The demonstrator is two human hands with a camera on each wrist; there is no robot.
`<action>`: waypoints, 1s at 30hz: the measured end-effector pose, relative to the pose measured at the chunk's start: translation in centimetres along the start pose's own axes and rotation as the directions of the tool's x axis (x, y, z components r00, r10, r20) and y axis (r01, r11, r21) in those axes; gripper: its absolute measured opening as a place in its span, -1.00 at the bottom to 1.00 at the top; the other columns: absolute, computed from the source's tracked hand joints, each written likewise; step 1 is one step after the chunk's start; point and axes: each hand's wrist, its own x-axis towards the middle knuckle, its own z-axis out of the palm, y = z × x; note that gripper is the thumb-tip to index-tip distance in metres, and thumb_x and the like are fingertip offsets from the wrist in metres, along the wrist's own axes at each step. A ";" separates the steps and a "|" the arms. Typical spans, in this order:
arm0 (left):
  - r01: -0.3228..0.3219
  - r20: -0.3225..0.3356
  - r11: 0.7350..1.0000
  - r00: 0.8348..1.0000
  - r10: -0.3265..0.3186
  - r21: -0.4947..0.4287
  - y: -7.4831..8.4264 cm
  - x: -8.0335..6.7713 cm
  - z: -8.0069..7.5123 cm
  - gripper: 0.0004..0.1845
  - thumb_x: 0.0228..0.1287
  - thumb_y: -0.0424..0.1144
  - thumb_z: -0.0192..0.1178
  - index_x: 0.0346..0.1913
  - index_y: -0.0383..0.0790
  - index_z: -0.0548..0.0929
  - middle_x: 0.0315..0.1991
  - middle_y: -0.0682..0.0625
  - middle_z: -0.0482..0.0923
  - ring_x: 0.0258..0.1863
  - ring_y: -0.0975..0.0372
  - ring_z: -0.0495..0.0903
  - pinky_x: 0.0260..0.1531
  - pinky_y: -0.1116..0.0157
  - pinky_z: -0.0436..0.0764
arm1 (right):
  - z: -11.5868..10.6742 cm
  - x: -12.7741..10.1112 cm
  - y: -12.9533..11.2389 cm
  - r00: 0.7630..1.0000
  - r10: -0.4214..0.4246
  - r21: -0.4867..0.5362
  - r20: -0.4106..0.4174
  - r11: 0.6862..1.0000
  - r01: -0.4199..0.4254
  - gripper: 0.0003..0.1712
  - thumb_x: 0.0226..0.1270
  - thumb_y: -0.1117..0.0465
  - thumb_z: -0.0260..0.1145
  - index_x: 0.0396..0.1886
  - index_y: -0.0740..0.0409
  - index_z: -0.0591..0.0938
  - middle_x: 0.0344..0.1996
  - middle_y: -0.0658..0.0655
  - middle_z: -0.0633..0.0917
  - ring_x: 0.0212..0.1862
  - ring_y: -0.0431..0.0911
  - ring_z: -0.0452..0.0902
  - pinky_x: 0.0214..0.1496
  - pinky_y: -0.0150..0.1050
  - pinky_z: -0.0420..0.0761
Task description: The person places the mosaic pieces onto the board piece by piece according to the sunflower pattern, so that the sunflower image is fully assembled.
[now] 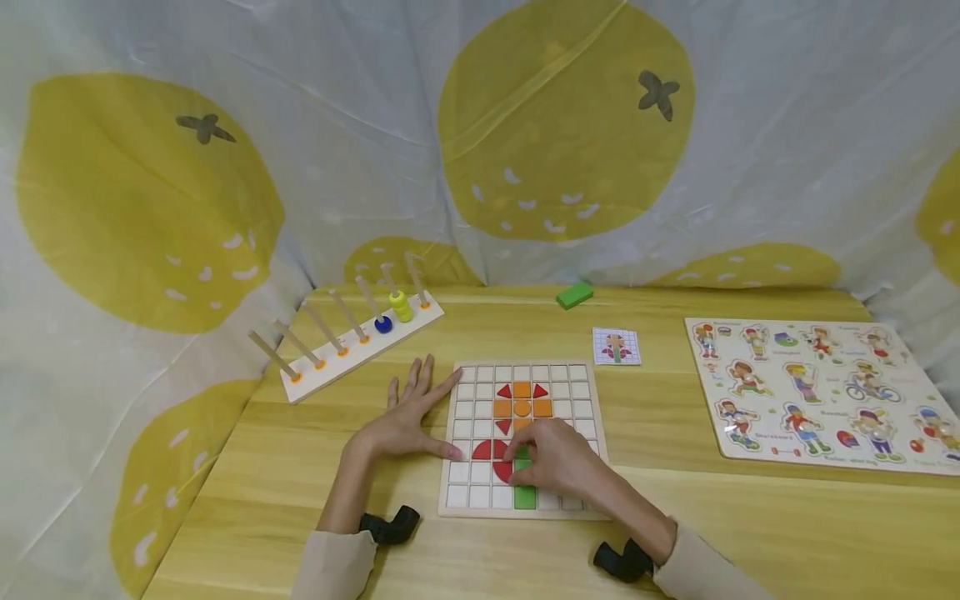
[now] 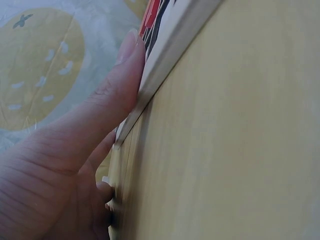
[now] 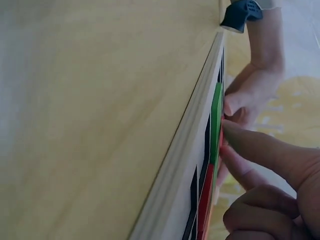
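Note:
A wooden grid board [image 1: 460, 497] with white squares lies flat, holding orange, red and green shape pieces. My left hand [image 1: 401, 427] is spread at its left side, the thumb on the left edge and the index fingertip near the upper left corner. In the left wrist view the thumb [image 2: 107, 95] rests along the board's side. My right hand [image 1: 558, 457] is over the lower middle, thumb and index finger pinching a red quarter-circle piece [image 1: 502, 472] beside the green squares [image 1: 525, 497]. The right hand partly hides the pieces beneath it.
A small pattern card [image 1: 617, 347] lies beyond the board's upper right corner, with a green block [image 1: 575, 295] behind it. A peg stand [image 1: 360, 350] with blue and yellow beads stands at left. On the right lies a sports picture puzzle [image 1: 817, 392]. A curtain hangs behind.

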 end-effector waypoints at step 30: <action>-0.023 -0.009 1.000 1.000 0.023 0.016 -0.3 0.2 0.1 0.29 -0.24 0.32 0.45 0.53 0.27 -0.14 0.54 -0.16 -0.63 0.52 -0.09 -0.60 0.38 -0.27 -0.54 | -1.4 -1.1 1.8 1.000 0.019 0.166 0.007 0.986 -0.020 -0.71 0.15 0.12 0.45 -0.13 0.05 0.68 -0.80 -0.13 0.26 -0.69 -0.29 0.12 -0.60 -0.45 0.16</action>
